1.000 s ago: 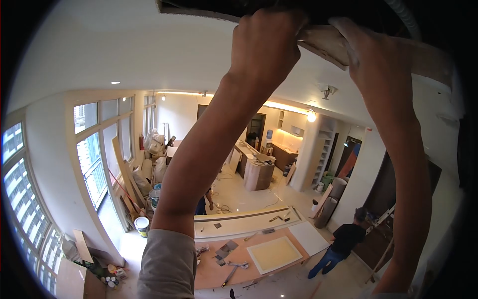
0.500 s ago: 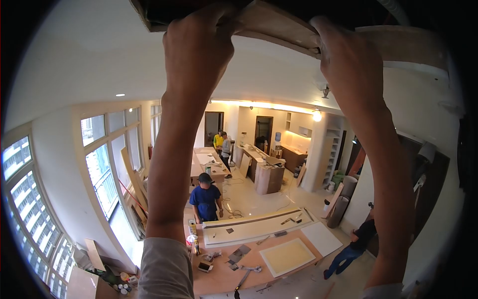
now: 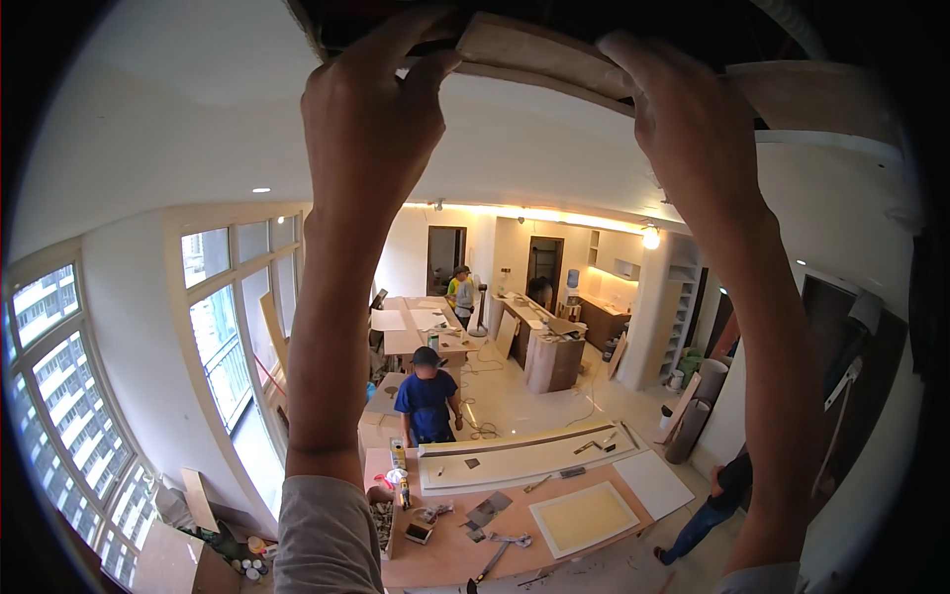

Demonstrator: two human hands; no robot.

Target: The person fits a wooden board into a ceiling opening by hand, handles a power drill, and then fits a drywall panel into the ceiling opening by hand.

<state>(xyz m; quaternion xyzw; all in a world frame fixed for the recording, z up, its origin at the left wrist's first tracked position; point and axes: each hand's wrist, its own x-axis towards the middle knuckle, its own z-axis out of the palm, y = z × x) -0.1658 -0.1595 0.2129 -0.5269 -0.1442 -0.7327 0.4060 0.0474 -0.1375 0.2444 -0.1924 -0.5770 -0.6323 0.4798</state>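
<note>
Up at the ceiling [image 3: 198, 109], the left hand [image 3: 371, 119] and the right hand [image 3: 698, 124] are raised to either end of a short wooden board [image 3: 539, 54], which lies between the 2 of them at the edge of a dark gap [image 3: 564, 15]. The left thumb and fingers stand apart, the thumb by the board's left end; I can't tell whether they have hold of it. The right fingers bend at the other end, but their tips are too dim for me to say how tightly they close. To the right of that hand runs another strip [image 3: 816, 99], with a ribbed hose [image 3: 792, 28] above it. Well below the grip, a table [image 3: 426, 569] carries a framed yellow panel [image 3: 584, 520]. Beyond the table, low between the hands, 1 person in a blue shirt [image 3: 427, 406] stands with head bent; another person [image 3: 705, 525], in jeans, is partly hidden behind the right arm [image 3: 782, 426].
</note>
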